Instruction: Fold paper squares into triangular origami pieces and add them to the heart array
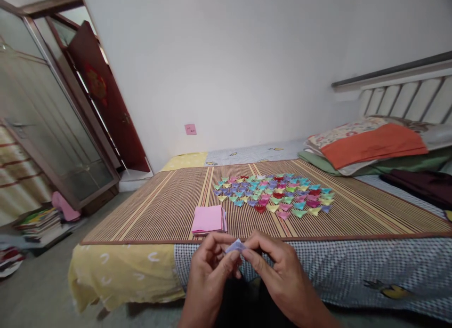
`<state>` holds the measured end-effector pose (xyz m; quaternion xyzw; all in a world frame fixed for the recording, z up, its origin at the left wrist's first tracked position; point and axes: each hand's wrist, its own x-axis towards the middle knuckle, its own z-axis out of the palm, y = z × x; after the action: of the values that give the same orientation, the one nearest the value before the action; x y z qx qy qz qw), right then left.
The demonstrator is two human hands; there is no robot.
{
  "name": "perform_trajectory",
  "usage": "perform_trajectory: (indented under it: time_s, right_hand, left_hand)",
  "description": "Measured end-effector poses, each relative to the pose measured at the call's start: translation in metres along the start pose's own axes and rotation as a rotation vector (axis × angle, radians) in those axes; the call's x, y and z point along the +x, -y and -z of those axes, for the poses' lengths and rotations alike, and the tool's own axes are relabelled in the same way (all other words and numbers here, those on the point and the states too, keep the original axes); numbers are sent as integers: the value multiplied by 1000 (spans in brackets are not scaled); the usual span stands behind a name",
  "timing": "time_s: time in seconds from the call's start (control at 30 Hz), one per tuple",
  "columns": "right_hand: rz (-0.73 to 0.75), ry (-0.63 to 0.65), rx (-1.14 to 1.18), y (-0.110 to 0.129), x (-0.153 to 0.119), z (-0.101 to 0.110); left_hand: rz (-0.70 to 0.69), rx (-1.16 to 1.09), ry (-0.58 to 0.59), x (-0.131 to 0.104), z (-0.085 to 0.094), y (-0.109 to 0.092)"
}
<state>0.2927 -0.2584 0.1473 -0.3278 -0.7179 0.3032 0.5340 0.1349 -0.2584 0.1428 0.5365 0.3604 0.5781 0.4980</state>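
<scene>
A small folded piece of lavender paper [236, 245] is pinched between both hands in front of the bed's near edge. My left hand [213, 264] grips its left side with thumb and fingers, and my right hand [273, 260] grips its right side the same way. The paper comes to a point at the top; its lower part is hidden by the thumbs. Just beyond my left hand lies a stack of square paper sheets [207, 219], pink on top. Farther back and to the right, many small folded paper pieces [278, 195] in several colours stand in rows on the mat.
A striped bamboo mat [151, 203] covers the bed, over yellow and checked sheets. Pillows [374, 147] and dark folded cloth [420, 187] lie at the right. On the left are a red door [102, 92] and books [38, 222] near the floor.
</scene>
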Motion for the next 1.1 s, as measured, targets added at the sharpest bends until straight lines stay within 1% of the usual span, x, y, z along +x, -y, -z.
perform_trajectory:
  time_s: [0.07, 0.17, 0.27, 0.37, 0.47, 0.57, 0.63, 0.73, 0.87, 0.97, 1.1]
  right_hand:
    - [-20, 2, -35, -4, -3, 1]
    - [-61, 9, -64, -7, -7, 3]
    - [-55, 1, -66, -7, -11, 7]
    - [-46, -17, -72, -5, -15, 11]
    - [-74, -1, -53, -5, -17, 11]
    - [-100, 43, -17, -8, -17, 10]
    - [-118, 48, -9, -7, -16, 8]
    - [-136, 41, 7, -4, -12, 7]
    - [-144, 87, 46, -2, -13, 10]
    - [-163, 126, 17, -3, -16, 15]
    - [-166, 203, -21, -3, -20, 19]
  left_hand:
    - [5, 60, 6, -1, 2, 3]
    - [-28, 152, -1, -4, 2, 8]
    - [-39, 196, 45, -4, -3, 10]
    - [-1, 152, 90, -4, -9, 11]
    - [68, 39, 125, -3, -11, 15]
    - [103, -33, 134, -2, -9, 20]
    - [105, -33, 124, -1, -7, 21]
    - [85, -10, 111, -1, -6, 17]
    - [31, 37, 94, -2, -3, 6]
    - [38, 92, 158, -2, 1, -3]
    - [101, 165, 252, -2, 7, -9]
